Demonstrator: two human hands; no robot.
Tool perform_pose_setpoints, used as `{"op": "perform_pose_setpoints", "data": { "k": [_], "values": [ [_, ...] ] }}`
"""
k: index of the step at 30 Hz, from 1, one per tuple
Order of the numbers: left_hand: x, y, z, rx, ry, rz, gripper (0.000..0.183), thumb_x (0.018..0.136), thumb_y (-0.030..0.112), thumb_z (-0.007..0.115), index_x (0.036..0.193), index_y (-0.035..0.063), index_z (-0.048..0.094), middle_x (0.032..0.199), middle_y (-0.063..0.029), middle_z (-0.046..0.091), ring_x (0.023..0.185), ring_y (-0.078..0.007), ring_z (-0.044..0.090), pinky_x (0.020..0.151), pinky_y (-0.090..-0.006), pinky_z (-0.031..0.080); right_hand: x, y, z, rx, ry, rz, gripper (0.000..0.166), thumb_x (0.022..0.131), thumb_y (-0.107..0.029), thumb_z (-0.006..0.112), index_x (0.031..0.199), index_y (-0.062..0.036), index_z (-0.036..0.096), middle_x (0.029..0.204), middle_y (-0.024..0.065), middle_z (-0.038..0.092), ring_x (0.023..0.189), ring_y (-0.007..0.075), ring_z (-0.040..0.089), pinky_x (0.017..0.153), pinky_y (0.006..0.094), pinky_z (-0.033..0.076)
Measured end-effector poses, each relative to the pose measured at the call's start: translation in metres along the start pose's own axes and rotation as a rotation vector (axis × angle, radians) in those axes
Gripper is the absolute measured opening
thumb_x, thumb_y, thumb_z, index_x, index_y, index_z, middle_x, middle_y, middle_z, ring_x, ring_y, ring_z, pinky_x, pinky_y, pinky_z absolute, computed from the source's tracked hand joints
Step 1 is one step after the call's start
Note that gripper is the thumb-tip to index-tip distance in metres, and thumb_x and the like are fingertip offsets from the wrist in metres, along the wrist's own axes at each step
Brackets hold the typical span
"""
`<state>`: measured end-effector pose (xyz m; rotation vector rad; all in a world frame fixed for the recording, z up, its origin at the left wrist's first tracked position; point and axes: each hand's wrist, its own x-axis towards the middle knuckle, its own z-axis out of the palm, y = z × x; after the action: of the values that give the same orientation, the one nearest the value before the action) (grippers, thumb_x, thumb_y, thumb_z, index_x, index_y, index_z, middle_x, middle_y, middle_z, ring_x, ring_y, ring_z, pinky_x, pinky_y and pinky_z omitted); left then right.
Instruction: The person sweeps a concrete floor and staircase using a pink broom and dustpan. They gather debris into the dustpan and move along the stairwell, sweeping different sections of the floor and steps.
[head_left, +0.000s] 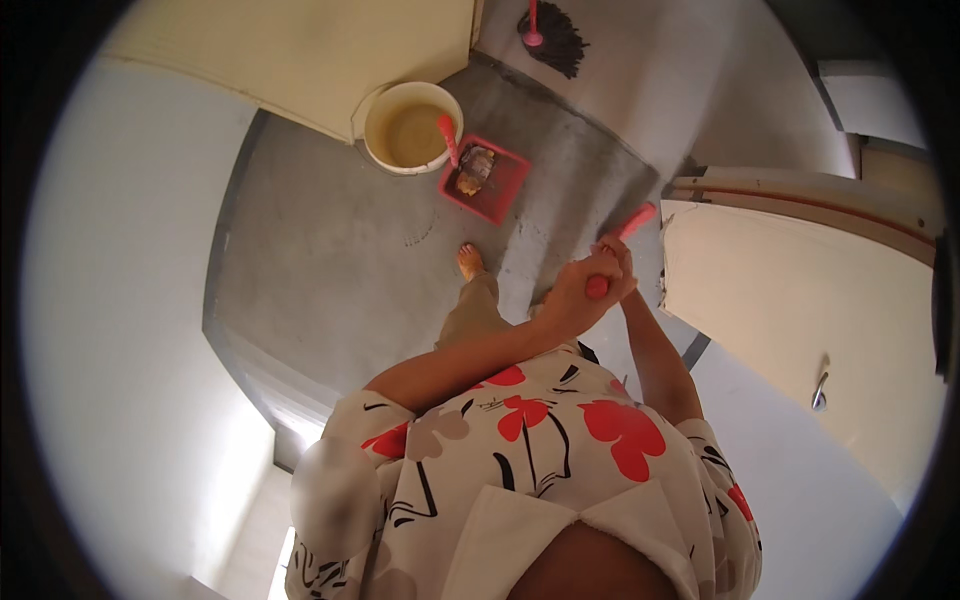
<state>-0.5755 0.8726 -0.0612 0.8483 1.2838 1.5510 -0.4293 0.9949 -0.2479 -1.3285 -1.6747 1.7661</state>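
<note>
In the head view, my left hand (579, 291) is wrapped around a red handle, whose rounded end (598, 286) pokes out of the fist. My right hand (619, 259) sits just beyond, closed on the same tool. A red part of the tool (637, 220) shows past the hands, near the floor; whether it is a broom head I cannot make out. On the floor ahead lies a red dustpan (506, 191) with its handle (448, 135) raised. Crumpled wrapper-like litter and yellowish scraps (474, 171) are inside it.
A cream bucket (375, 150) stands beside the dustpan, against a pale panel (300, 52). Farther off, a dark string mop (559, 45) rests on the floor. A cream door (780, 277) with a metal lever handle (820, 390) is at right. My bare foot (470, 260) is near the dustpan.
</note>
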Motion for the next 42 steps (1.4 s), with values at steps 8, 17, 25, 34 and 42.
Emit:
{"op": "perform_pose_setpoints", "data": {
  "k": [8, 17, 25, 34, 42],
  "values": [
    [0.017, 0.084, -0.020, 0.441, -0.136, 0.388, 0.021, 0.072, 0.012, 0.072, 0.067, 0.0053, 0.052, 0.065, -0.0087, 0.055, 0.062, -0.0276, 0.056, 0.056, -0.0374, 0.044, 0.016, -0.079, 0.066, 0.338, -0.256, 0.109, 0.020, 0.087, -0.014, 0.052, 0.069, -0.0071, 0.048, 0.061, -0.0024, 0.042, 0.055, 0.0081, 0.035, 0.050, 0.0257, 0.031],
    [0.017, 0.128, -0.007, 0.328, -0.457, 0.657, 0.024, 0.067, 0.013, 0.074, 0.068, 0.0079, 0.051, 0.065, -0.0057, 0.053, 0.060, -0.0237, 0.053, 0.054, -0.0354, 0.042, -0.007, -0.138, 0.087, -0.230, -0.020, -0.509, 0.015, 0.081, -0.002, 0.063, 0.073, -0.0029, 0.050, 0.064, 0.0055, 0.048, 0.058, 0.0125, 0.042, 0.053, 0.0288, 0.039],
    [0.031, 0.128, -0.019, 0.219, -0.560, 0.421, 0.025, 0.070, 0.016, 0.075, 0.077, 0.0067, 0.054, 0.072, -0.0061, 0.058, 0.068, -0.0249, 0.057, 0.059, -0.0360, 0.045, -0.033, -0.144, 0.026, -0.327, 0.067, -0.403, 0.013, 0.073, -0.004, 0.067, 0.076, -0.0024, 0.054, 0.068, 0.0089, 0.056, 0.064, 0.0191, 0.055, 0.057, 0.0310, 0.044],
    [0.042, 0.010, -0.006, 0.512, -0.568, 0.294, 0.015, 0.087, 0.015, 0.059, 0.098, 0.0059, 0.054, 0.089, -0.0092, 0.057, 0.076, -0.0259, 0.058, 0.064, -0.0344, 0.046, -0.035, -0.018, -0.006, -0.257, 0.321, -0.465, 0.026, 0.063, -0.017, 0.072, 0.078, -0.0038, 0.056, 0.070, 0.0095, 0.057, 0.062, 0.0206, 0.056, 0.057, 0.0329, 0.044],
    [0.074, 0.074, -0.039, 0.350, -0.380, 0.277, 0.014, 0.086, 0.003, 0.055, 0.100, 0.0038, 0.058, 0.077, -0.0061, 0.057, 0.062, -0.0120, 0.049, 0.057, -0.0241, 0.040, -0.001, -0.130, 0.066, -0.090, 0.147, -0.308, 0.013, 0.070, -0.016, 0.068, 0.072, -0.0056, 0.061, 0.066, 0.0066, 0.060, 0.066, 0.0158, 0.058, 0.060, 0.0292, 0.046]
  ]
}}
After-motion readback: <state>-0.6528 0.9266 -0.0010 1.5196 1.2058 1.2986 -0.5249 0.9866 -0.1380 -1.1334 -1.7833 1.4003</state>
